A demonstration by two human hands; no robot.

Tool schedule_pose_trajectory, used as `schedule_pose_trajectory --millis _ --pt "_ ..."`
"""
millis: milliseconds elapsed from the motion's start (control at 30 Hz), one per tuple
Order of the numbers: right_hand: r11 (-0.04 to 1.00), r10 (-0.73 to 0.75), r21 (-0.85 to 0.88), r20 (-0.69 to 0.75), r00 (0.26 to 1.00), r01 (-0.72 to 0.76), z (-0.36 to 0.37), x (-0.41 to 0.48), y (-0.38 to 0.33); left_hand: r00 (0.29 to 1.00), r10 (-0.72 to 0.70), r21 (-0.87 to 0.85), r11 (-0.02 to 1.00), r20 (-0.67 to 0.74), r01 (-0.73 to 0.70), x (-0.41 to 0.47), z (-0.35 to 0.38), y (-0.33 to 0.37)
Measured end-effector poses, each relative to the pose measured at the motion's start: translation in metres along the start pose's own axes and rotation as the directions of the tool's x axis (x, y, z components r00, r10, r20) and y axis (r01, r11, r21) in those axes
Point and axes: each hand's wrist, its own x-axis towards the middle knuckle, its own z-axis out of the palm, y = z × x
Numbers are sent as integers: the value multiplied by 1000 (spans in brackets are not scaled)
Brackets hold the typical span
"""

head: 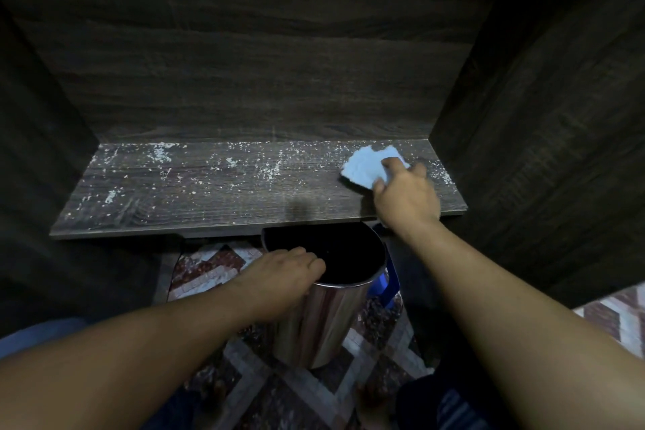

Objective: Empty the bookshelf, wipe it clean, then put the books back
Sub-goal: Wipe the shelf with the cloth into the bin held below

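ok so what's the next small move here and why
Probably drag the cloth under the right hand forward and left to the front edge of the shelf, above the steel bin. The shelf is strewn with white specks, and the left hand holds the bin's rim just below that edge, seemingly to catch them.

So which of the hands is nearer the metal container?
Left. The left hand grips the container by its rim; the right hand holds the blue cloth on the shelf.
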Motion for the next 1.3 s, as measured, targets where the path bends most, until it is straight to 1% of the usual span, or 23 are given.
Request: schedule_pose_trajectory --millis 100,167,200,233,300,367,433,633,767,867,933,967,1067,1133,1200,1267,1300 --pt "985 154 -74 -6 988 -154 10 7 10 1000 15 13 1000 3 -15 -3 0 -2" --pt "972 210 -122 57 976 -202 17 11 15 1000 16 23 1000 11 -16 -5 1 -4" --pt "972 206 -141 113 972 -189 21 11 15 1000 16 22 1000 17 -16 -6 3 -4" --pt "977 173 -155 171 970 -147 24 10 15 1000 15 23 1000 21 -15 -7 4 -5" --pt "985 37 -175 255 966 9 29 7 12 1000 16 37 999 15 -17 -7 6 -6" --pt "973 -97 -172 298 950 154 30 5 9 1000 22 38 999 6 -22 -6 6 -7" --pt "958 -177 -161 321 931 237 30 4 5 1000 25 29 999 -3 -25 -6 5 -6" --pt "917 -299 -142 378 876 374 33 0 -1 999 33 26 999 -18 -33 -4 0 -3" --pt "902 -328 -124 426 843 413 29 -4 -6 1000 27 51 998 17 -27 -2 -2 -2" --pt "905 -347 -65 458 818 420 18 -6 -11 999 13 43 999 36 -15 3 -4 -1" --pt "926 -344 12 443 828 378 8 -5 -9 999 8 35 999 54 -9 11 -7 4" --pt "939 -331 51 410 850 340 4 -4 -6 998 8 23 1000 58 -9 16 -8 7" --pt "966 -253 120 243 936 230 -3 6 14 995 -24 26 999 100 22 26 -9 12" --pt "982 -182 70 145 973 173 -4 15 33 998 -18 25 1000 54 16 31 -7 14" --pt "997 -71 -40 59 996 73 -3 24 53 998 -34 -9 999 59 34 35 -3 11" --pt "991 52 -125 -15 999 -53 0 33 67 999 -24 -28 999 47 26 38 -1 11" --pt "985 88 -144 -59 994 -96 4 37 71 999 -9 -30 999 31 10 38 0 10"
